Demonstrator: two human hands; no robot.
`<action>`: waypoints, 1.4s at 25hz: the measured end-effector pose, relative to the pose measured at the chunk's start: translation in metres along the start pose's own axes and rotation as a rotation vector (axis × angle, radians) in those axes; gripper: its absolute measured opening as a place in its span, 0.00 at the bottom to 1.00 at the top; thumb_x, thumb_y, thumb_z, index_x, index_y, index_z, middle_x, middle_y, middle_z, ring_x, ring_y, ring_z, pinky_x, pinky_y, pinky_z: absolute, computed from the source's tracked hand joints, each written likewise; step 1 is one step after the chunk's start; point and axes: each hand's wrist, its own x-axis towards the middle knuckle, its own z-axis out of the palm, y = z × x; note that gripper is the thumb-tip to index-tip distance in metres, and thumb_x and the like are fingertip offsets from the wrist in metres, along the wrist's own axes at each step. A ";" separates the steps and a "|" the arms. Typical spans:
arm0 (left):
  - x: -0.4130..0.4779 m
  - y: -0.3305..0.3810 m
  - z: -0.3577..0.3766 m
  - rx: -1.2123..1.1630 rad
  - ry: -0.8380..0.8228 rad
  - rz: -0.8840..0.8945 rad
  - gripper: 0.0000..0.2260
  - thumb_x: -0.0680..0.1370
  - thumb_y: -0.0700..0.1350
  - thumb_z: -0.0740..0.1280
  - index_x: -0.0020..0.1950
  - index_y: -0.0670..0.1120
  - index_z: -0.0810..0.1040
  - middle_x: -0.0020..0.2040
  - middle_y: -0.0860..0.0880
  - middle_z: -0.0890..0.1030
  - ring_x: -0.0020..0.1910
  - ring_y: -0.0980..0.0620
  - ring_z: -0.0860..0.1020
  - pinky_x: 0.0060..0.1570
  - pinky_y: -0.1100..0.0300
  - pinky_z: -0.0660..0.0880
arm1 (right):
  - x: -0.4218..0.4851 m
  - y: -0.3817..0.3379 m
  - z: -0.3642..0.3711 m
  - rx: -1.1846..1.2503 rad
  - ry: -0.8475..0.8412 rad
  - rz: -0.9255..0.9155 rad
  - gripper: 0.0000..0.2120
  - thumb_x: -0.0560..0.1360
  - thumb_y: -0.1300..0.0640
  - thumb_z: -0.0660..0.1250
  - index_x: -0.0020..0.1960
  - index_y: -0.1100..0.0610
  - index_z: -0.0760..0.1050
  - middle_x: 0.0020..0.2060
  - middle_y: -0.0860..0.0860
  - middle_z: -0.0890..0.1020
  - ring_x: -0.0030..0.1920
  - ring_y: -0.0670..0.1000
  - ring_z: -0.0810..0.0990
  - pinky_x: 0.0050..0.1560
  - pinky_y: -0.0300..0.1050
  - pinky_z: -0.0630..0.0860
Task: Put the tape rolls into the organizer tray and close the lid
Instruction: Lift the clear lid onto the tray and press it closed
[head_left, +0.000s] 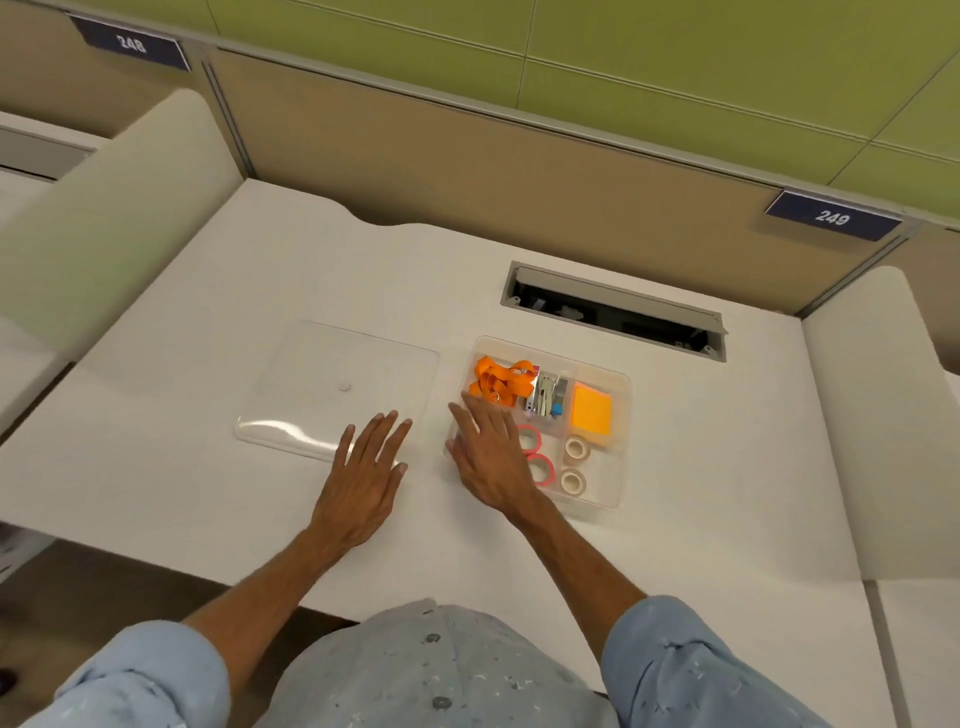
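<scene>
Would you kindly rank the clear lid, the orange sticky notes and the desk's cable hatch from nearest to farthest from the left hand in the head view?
1. Clear lid, under the left hand's fingertips.
2. Orange sticky notes, in the tray to the right.
3. Cable hatch, far right, at the back.

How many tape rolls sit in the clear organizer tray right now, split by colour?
Pink-edged tape rolls: 2, both partly covered by the right hand
Beige tape rolls: 2
Total: 4 rolls visible in the clear plastic organizer tray; no rolls show elsewhere on the white desk.
</scene>
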 end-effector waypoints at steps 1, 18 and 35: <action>-0.005 -0.019 -0.002 0.018 -0.002 -0.030 0.27 0.89 0.52 0.56 0.88 0.48 0.57 0.87 0.44 0.61 0.86 0.44 0.59 0.83 0.35 0.55 | 0.007 -0.015 0.007 -0.009 -0.024 -0.035 0.26 0.86 0.45 0.55 0.82 0.52 0.62 0.84 0.54 0.61 0.84 0.58 0.58 0.81 0.65 0.53; -0.037 -0.126 -0.024 -0.008 -0.035 -0.083 0.13 0.86 0.45 0.59 0.62 0.41 0.79 0.70 0.38 0.79 0.68 0.37 0.79 0.69 0.41 0.76 | 0.035 -0.103 0.081 -0.002 -0.281 -0.157 0.21 0.76 0.62 0.72 0.66 0.56 0.71 0.82 0.57 0.64 0.79 0.61 0.66 0.75 0.66 0.68; -0.024 -0.124 -0.059 -0.093 0.112 -0.019 0.18 0.89 0.38 0.49 0.66 0.40 0.78 0.62 0.45 0.82 0.68 0.43 0.80 0.81 0.49 0.66 | 0.053 -0.063 0.026 0.093 -0.095 -0.088 0.43 0.64 0.75 0.66 0.77 0.53 0.70 0.81 0.54 0.68 0.79 0.58 0.67 0.76 0.57 0.66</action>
